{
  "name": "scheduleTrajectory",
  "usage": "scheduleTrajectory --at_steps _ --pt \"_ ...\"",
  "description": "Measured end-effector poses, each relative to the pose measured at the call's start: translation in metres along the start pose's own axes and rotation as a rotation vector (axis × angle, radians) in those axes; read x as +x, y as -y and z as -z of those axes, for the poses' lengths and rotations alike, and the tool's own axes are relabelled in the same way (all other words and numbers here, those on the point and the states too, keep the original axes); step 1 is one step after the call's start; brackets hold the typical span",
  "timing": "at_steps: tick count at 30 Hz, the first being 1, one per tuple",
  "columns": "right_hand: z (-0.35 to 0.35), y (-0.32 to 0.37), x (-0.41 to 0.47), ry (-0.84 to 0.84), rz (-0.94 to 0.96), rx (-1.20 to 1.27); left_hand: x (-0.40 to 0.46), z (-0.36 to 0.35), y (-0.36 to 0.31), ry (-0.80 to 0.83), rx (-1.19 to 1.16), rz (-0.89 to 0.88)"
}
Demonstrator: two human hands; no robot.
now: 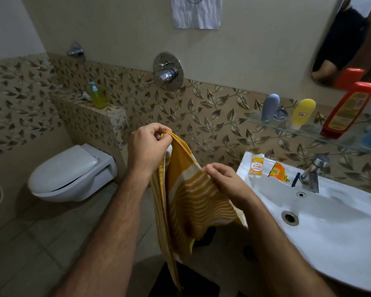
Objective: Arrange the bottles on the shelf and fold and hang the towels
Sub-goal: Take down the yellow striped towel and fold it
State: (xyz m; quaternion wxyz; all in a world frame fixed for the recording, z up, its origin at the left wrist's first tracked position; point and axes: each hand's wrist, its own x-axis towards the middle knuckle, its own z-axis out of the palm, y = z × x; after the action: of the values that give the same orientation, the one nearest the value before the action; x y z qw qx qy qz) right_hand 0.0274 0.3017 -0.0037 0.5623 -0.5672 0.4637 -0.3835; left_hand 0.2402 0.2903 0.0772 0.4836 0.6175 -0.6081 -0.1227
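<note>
Pinching a gathered corner of the yellow striped towel (186,189), the left hand (147,146) is holding it high while the right hand (225,181) is gripping a lower edge, the cloth hanging between toilet (69,174) and washbasin (330,221). Grey bottle (270,107), yellow bottle (303,113) and red bottle (347,110) are standing on the glass shelf (308,130).

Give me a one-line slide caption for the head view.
Both hands, left and right, pinch a yellow striped towel held up beside the sink, bottles standing on the glass shelf.
</note>
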Motion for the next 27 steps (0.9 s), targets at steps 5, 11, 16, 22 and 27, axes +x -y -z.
scheduleTrajectory --at_steps 5,11,16,22,27 --pt "-0.037 -0.009 0.008 -0.196 0.025 0.057 -0.007 -0.005 -0.003 -0.002 0.015 0.024" --pt "-0.050 -0.008 0.020 -0.362 0.069 -0.297 -0.014 -0.005 -0.007 0.009 0.066 0.019" --pt "-0.048 -0.014 0.024 -0.290 -0.028 -0.449 -0.013 0.001 -0.003 0.000 0.097 0.028" --pt "-0.046 -0.025 0.016 -0.131 -0.274 0.034 -0.014 -0.001 0.004 -0.041 0.138 0.058" --pt "-0.038 -0.025 0.005 -0.104 -0.160 0.086 -0.009 -0.002 0.011 -0.072 0.181 0.113"
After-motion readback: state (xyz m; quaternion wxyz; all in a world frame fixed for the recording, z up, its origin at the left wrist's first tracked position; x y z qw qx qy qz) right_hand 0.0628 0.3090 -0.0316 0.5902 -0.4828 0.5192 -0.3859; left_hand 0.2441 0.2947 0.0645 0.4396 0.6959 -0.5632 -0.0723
